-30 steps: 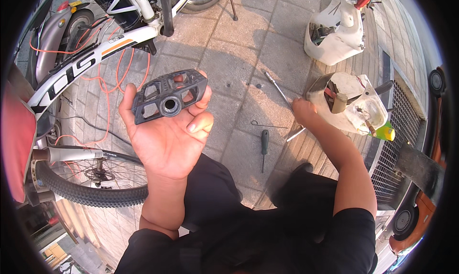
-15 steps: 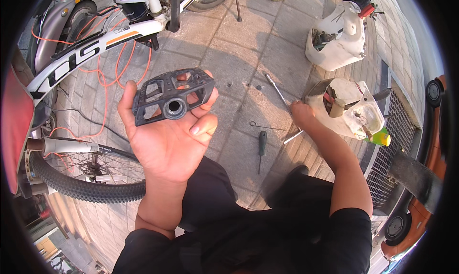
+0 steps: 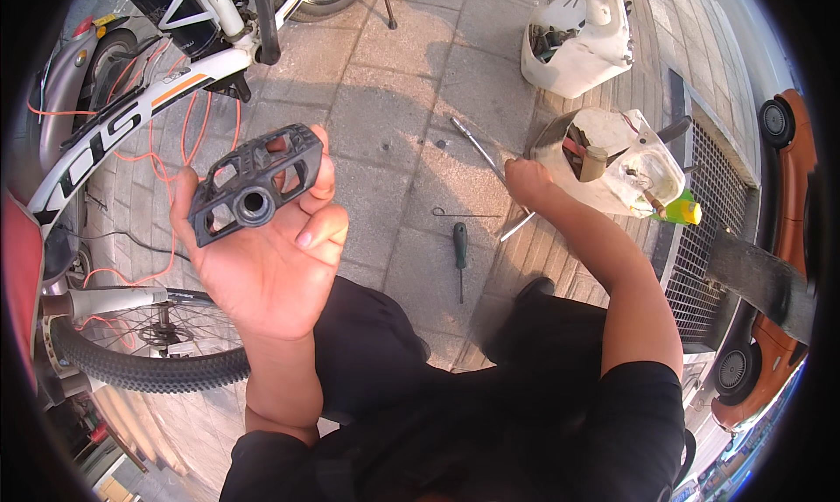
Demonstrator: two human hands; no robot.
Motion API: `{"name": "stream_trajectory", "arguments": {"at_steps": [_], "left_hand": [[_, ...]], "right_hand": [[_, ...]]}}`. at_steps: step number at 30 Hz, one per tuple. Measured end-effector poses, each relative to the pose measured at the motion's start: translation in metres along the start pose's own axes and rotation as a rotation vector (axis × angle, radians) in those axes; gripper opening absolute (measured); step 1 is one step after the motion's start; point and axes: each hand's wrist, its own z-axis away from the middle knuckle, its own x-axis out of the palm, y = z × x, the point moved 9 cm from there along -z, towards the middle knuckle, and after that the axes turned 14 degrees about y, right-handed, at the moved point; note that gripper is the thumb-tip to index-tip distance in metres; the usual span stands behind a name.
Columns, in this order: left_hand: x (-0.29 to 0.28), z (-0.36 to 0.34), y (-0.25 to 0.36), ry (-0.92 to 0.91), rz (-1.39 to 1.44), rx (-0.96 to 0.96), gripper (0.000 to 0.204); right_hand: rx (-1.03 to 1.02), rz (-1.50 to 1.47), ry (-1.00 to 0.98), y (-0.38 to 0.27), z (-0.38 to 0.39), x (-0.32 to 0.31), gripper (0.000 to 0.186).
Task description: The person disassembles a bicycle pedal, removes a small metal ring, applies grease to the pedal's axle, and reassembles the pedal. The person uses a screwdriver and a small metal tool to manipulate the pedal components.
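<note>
My left hand is raised palm up, thumb and fingers closed around the edges of a black bicycle pedal. The round bore at the pedal's end faces me. Low over the paving, my right hand wraps round a long silver metal bar tool; both ends stick out past the fist, and its exact kind is hard to make out. On the ground between my hands lie a dark green-handled screwdriver and a thin rod with a looped end.
A white bicycle frame and its wheel are at the left, with an orange cable behind. Two cut white plastic jugs of tools stand at the right, near a yellow-capped green bottle and a metal grate.
The view has shifted, so most things sit further left and higher. The pedal is tilted slightly differently in my left hand. My right hand keeps its grip on the bar.
</note>
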Motion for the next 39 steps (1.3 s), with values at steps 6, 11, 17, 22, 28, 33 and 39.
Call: {"name": "stream_trajectory", "arguments": {"at_steps": [6,11,17,22,28,33,39], "left_hand": [[-0.001,0.001,-0.006,0.021,-0.008,-0.047,0.079],[0.003,0.000,-0.018,-0.036,0.025,-0.122,0.076],[0.000,-0.001,-0.016,0.105,-0.047,0.020,0.062],[0.010,0.003,-0.027,0.068,0.011,-0.022,0.075],[0.004,0.006,-0.029,0.087,0.076,-0.047,0.076],[0.002,0.008,-0.025,0.076,0.113,-0.051,0.077],[0.008,0.005,-0.032,0.160,0.069,-0.047,0.075]], "right_hand": [[0.017,-0.277,0.164,-0.020,0.023,-0.107,0.046],[-0.016,-0.480,0.447,-0.004,0.029,-0.176,0.036],[0.113,-0.853,0.668,0.023,0.026,-0.265,0.035],[0.131,-0.976,0.616,0.010,0.027,-0.283,0.034],[0.051,-1.082,0.497,-0.016,0.024,-0.279,0.031],[0.023,-1.106,0.493,-0.022,0.017,-0.278,0.033],[0.129,-1.028,0.525,0.018,0.025,-0.287,0.045]]}}
